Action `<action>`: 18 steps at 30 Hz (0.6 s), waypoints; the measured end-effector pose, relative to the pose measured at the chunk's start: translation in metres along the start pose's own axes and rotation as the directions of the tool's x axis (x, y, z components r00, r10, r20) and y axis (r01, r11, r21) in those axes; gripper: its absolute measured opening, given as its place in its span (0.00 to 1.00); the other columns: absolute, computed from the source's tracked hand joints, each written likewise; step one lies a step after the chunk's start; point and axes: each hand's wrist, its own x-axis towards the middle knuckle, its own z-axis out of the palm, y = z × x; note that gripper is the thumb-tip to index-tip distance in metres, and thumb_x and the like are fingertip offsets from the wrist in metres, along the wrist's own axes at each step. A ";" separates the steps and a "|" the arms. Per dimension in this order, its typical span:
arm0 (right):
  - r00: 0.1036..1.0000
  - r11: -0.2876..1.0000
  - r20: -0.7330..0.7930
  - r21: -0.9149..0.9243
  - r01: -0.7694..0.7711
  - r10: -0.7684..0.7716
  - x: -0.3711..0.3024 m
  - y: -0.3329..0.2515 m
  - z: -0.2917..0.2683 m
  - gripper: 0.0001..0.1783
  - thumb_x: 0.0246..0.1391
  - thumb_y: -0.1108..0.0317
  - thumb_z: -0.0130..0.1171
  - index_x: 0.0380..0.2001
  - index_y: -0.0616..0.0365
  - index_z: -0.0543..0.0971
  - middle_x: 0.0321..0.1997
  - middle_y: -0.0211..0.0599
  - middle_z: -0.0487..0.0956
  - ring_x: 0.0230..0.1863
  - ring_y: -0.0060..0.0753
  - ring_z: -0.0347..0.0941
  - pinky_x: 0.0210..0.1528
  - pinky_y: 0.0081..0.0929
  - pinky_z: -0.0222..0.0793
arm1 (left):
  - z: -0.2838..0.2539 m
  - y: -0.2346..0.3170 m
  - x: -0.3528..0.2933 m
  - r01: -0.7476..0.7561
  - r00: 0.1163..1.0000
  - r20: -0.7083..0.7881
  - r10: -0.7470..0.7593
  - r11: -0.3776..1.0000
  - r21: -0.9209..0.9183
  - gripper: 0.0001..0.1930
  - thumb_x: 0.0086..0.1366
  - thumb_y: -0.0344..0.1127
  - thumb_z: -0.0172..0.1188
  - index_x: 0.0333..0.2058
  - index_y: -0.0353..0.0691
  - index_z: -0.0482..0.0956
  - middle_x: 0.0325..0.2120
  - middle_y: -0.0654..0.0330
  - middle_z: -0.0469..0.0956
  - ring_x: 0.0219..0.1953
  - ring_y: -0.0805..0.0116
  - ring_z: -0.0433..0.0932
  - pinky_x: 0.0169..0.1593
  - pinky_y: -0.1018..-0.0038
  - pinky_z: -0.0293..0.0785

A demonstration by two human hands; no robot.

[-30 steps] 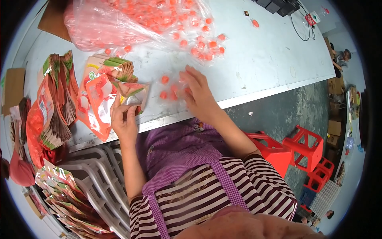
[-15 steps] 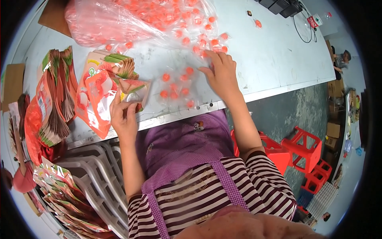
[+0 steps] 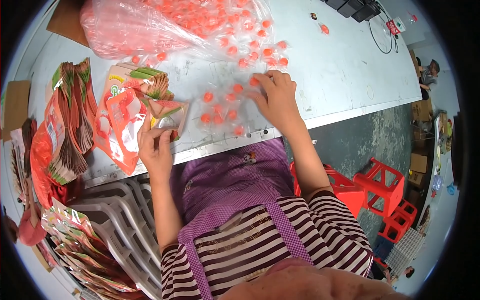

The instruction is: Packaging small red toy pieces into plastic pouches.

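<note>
My left hand [image 3: 156,147] grips the near right edge of a printed pouch [image 3: 167,115], red and green with fruit pictures, its mouth partly spread. That pouch rests on a fanned stack of matching pouches [image 3: 150,82]. To its right lies a small group of clear-wrapped candies [image 3: 218,109] with round red-orange centres. Over the far right side of this group, my right hand [image 3: 279,100] has thumb and forefinger closed around one wrapped candy [image 3: 254,81]. A large clear bag [image 3: 125,30] lies beyond, with many more candies spilling from its mouth.
More folded pouches [image 3: 72,115] stand at the left of the table [image 3: 345,75]. Grey plastic crates [image 3: 117,210] and a pile of pouches [image 3: 85,245] are below the table edge. Red stools [image 3: 382,185] stand on the floor at right. Black boxes [image 3: 352,7] sit at the far right.
My right hand has drawn back slightly from the bag's mouth, bringing one candy toward the small group. My left hand and the pouch stay in place.
</note>
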 end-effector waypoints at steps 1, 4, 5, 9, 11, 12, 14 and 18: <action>1.000 0.998 0.004 0.061 0.002 -0.002 0.000 -0.004 -0.003 0.21 0.45 0.62 0.63 0.44 0.54 0.75 0.43 0.41 0.69 0.45 0.43 0.63 0.46 0.36 0.57 | -0.001 0.000 0.000 -0.004 1.000 0.005 0.004 1.000 0.004 0.02 0.56 0.25 0.58 0.28 0.33 0.74 0.53 0.40 0.67 0.46 0.64 0.70 0.49 0.72 0.64; 0.996 0.987 -0.076 0.153 0.046 -0.035 0.012 -0.007 -0.005 0.22 0.45 0.63 0.63 0.45 0.53 0.74 0.47 0.44 0.69 0.48 0.45 0.63 0.50 0.39 0.57 | 0.000 0.002 0.001 0.012 1.000 0.013 -0.012 1.000 -0.008 0.02 0.56 0.25 0.58 0.28 0.33 0.74 0.53 0.41 0.67 0.46 0.64 0.70 0.49 0.73 0.65; 0.985 0.978 -0.159 0.184 0.096 -0.067 0.019 -0.006 -0.004 0.23 0.45 0.63 0.62 0.47 0.52 0.73 0.49 0.45 0.69 0.50 0.47 0.63 0.53 0.40 0.57 | 0.001 0.003 0.000 0.034 0.999 0.013 -0.034 0.999 -0.019 0.02 0.56 0.25 0.58 0.29 0.33 0.74 0.53 0.41 0.67 0.46 0.64 0.70 0.49 0.73 0.65; 0.990 0.991 -0.077 0.059 0.122 -0.117 0.036 -0.006 0.011 0.24 0.46 0.61 0.61 0.48 0.53 0.72 0.54 0.48 0.67 0.53 0.49 0.62 0.55 0.44 0.56 | 0.001 0.000 -0.001 -0.003 1.000 0.015 0.003 1.000 -0.003 0.02 0.56 0.24 0.57 0.29 0.34 0.74 0.54 0.42 0.66 0.45 0.64 0.70 0.49 0.72 0.65; 0.990 0.988 0.057 -0.083 0.133 -0.129 0.035 -0.008 0.011 0.24 0.47 0.61 0.59 0.49 0.52 0.72 0.56 0.48 0.66 0.54 0.49 0.62 0.54 0.45 0.56 | 0.004 0.003 0.000 0.078 0.997 -0.017 -0.080 0.992 -0.096 0.02 0.53 0.25 0.61 0.26 0.34 0.76 0.52 0.43 0.69 0.51 0.57 0.69 0.54 0.67 0.63; 0.990 0.987 0.058 -0.081 0.136 -0.131 0.033 -0.011 0.010 0.24 0.47 0.61 0.59 0.49 0.52 0.72 0.56 0.48 0.66 0.54 0.49 0.62 0.54 0.45 0.56 | 0.003 0.003 -0.001 0.080 0.996 -0.020 -0.082 0.992 -0.094 0.02 0.53 0.25 0.61 0.26 0.34 0.76 0.52 0.43 0.69 0.51 0.57 0.69 0.54 0.67 0.63; 0.988 0.997 0.134 0.002 0.074 -0.074 0.028 -0.017 0.006 0.23 0.48 0.61 0.58 0.49 0.52 0.72 0.55 0.48 0.66 0.53 0.48 0.62 0.53 0.44 0.57 | 0.001 0.002 -0.001 0.085 0.996 -0.006 -0.086 0.995 -0.057 0.02 0.53 0.25 0.61 0.26 0.34 0.76 0.52 0.43 0.70 0.51 0.57 0.69 0.54 0.67 0.63; 0.993 0.994 0.061 0.030 0.101 -0.103 0.010 -0.019 0.012 0.23 0.47 0.62 0.58 0.49 0.52 0.72 0.54 0.47 0.66 0.51 0.48 0.62 0.52 0.42 0.57 | 0.001 0.007 0.002 0.054 0.999 -0.001 -0.054 0.998 -0.035 0.02 0.53 0.24 0.61 0.26 0.33 0.76 0.52 0.43 0.70 0.51 0.57 0.69 0.54 0.67 0.63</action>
